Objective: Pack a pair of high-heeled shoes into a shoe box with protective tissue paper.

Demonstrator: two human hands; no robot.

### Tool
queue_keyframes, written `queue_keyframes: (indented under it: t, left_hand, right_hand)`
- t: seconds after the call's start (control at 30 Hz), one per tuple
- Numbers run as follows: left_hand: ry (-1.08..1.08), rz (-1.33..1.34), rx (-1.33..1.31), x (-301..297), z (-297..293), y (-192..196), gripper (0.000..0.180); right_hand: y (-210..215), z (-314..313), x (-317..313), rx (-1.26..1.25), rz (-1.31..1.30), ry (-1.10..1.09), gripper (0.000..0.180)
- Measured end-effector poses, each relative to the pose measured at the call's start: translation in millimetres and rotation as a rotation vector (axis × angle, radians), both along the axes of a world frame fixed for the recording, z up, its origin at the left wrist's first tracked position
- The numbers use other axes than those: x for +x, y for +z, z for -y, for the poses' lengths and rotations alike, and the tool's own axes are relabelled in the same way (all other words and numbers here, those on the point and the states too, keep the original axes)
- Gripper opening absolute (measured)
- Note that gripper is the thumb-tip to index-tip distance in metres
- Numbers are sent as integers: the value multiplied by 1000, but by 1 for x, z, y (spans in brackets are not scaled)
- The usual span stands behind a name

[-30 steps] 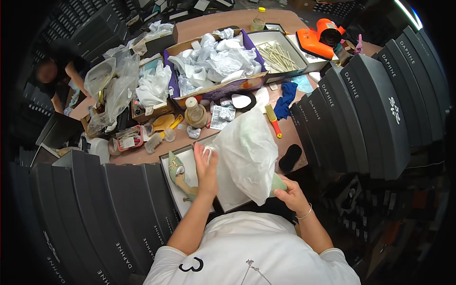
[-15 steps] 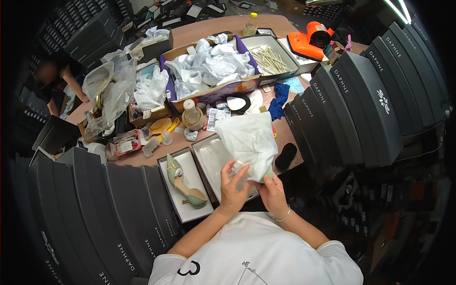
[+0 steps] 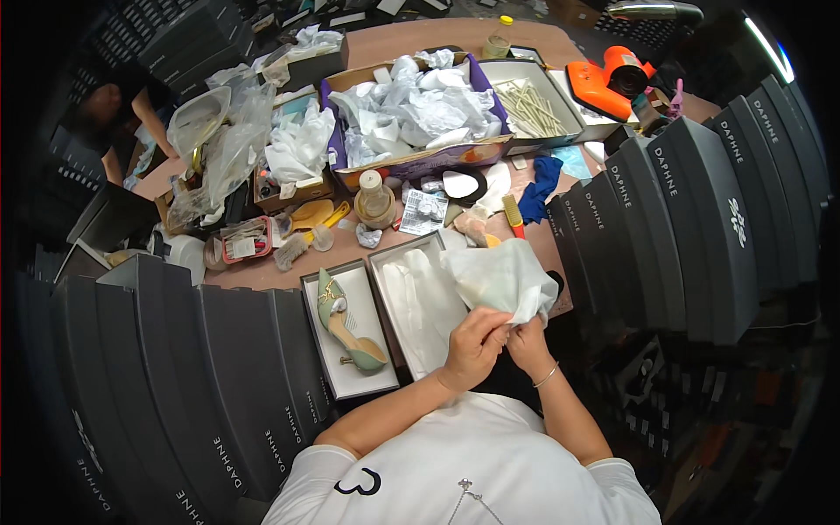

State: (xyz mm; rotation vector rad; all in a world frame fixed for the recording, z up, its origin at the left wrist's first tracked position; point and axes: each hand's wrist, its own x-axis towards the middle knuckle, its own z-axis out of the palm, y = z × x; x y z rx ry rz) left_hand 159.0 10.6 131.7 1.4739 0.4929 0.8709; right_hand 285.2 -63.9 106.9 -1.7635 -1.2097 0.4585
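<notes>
A white sheet of wrapping paper (image 3: 499, 273) is bunched around something pale green, mostly hidden, in front of me. My left hand (image 3: 475, 350) pinches the near edge of the paper, fingers closed. Beside it my right hand (image 3: 530, 346) grips the same gathered edge, its fingers partly covered. To the left, a green heeled shoe (image 3: 361, 352) with a gold ornament lies in a shallow white-lined tray (image 3: 339, 381). Between that and my hands stands an open shoe box (image 3: 378, 267) lined with white tissue paper (image 3: 420, 306).
Stacks of dark shoe boxes flank me, left (image 3: 166, 376) and right (image 3: 700, 219). A purple carton (image 3: 420, 162) of crumpled paper, a box of sticks (image 3: 529, 109), a glass jar (image 3: 374, 206), a brush (image 3: 514, 217) and an orange tool (image 3: 599, 87) crowd the table. Another person (image 3: 149, 122) is far left.
The paper is now folded over and gathered more tightly at its near edge. My left hand has closed from spread fingers into a pinch. The view has shifted slightly.
</notes>
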Motion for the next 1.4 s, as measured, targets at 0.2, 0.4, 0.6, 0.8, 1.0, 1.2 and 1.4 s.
queue_keyframes:
  t: [0.2,0.4,0.6,0.8,1.0,1.2,1.4]
  left_hand:
    - [-36,-171,-51,-9,-24,-18,17]
    - [-134,-936,575,-53,-80,-82,29]
    - [-227,-1193,509,-66,-60,-163,27]
    - [-229,-512,-582,-93,-120,-75,10]
    - [425,-343,-140,-140,-122,-52,46]
    - [217,-669,491,-152,-31,39,49]
    - [618,-651,203,-215,-42,-9,41]
  right_hand:
    - [38,-27,34,-137,557,5,28]
    - [-10,-68,74,-184,596,12,22]
    - [23,-70,26,-292,49,431,48]
    - [-31,-7,-31,-368,688,670,53]
    - [25,-39,-42,-179,-149,444,17]
    - [59,-55,-82,-520,-411,638,40]
    - [28,-49,-92,-563,-698,634,56]
